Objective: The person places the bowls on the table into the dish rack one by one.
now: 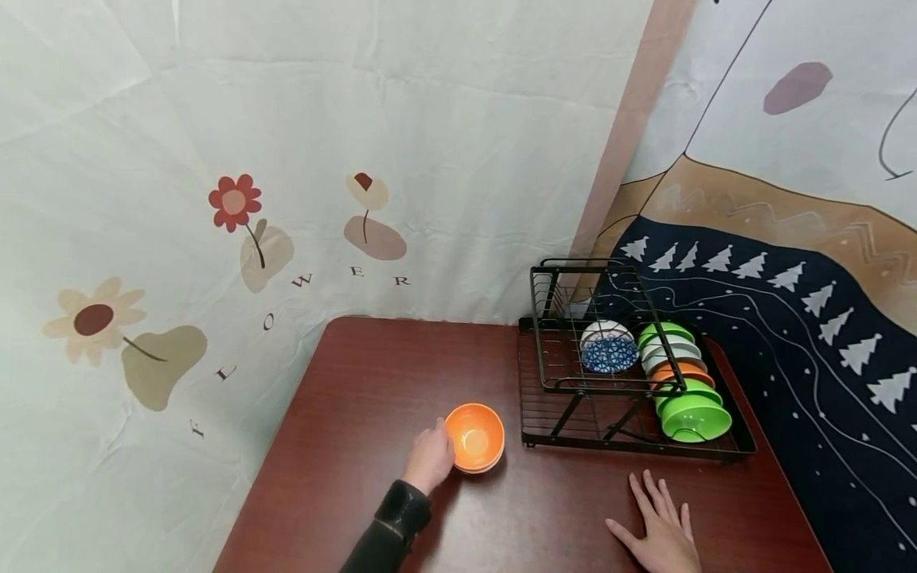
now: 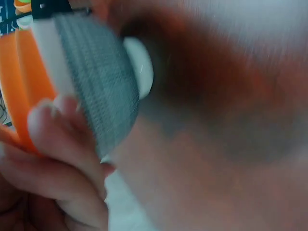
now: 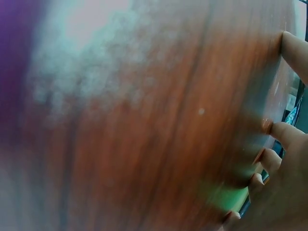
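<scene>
Left hand (image 1: 428, 459) grips the left rim of the orange bowl (image 1: 474, 438), lower centre of the frame, on the dark wood table (image 1: 344, 430). Right hand (image 1: 662, 529) lies flat on the table at lower right, fingers straight and spread, holding nothing. Black wire dish rack (image 1: 573, 374) sits right of centre, holding a blue patterned bowl (image 1: 609, 350) and a row of green, white and orange bowls (image 1: 684, 382).

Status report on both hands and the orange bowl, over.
Left hand grips orange bowl at its rim, bowl on table. Right hand flat on table, holding nothing. Dish rack stands right of bowl, apart.
</scene>
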Demonstrator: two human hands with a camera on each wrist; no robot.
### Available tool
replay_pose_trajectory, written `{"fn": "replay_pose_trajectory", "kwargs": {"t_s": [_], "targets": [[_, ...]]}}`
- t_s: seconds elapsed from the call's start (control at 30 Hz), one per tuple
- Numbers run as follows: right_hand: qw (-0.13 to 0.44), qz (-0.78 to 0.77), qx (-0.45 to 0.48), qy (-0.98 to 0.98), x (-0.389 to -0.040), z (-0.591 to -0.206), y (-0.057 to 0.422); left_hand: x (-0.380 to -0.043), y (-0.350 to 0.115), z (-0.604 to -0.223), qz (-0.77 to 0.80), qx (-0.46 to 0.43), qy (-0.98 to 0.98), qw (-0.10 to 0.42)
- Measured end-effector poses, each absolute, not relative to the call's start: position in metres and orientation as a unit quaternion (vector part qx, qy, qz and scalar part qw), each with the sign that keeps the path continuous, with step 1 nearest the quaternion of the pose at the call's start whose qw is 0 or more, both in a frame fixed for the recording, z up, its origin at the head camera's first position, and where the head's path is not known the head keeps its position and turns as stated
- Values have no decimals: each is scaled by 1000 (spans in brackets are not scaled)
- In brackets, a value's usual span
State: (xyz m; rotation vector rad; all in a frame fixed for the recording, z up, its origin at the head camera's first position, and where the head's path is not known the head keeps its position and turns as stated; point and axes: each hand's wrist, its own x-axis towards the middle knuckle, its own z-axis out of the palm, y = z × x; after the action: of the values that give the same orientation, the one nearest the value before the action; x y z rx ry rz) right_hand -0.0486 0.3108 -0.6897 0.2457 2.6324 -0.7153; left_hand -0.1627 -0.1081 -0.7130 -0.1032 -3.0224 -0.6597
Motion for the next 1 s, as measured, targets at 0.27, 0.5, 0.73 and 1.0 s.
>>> {"fn": "replay_pose_trajectory", "kwargs": {"t_s": [0.27, 0.5, 0.73, 1.0], "targets": [[204, -260, 88, 940, -48, -690, 311, -162, -103, -665, -136, -89, -982, 96], [206, -263, 88, 938, -48, -689, 311, -134, -95, -573, -230, -60, -971, 25], [208, -262, 91, 938, -48, -688, 310, -122, -101, -564, -370, -54, -927, -27], [203, -257, 88, 941, -48, -688, 310, -105, -89, -575, -430, -80, -896, -81]]}}
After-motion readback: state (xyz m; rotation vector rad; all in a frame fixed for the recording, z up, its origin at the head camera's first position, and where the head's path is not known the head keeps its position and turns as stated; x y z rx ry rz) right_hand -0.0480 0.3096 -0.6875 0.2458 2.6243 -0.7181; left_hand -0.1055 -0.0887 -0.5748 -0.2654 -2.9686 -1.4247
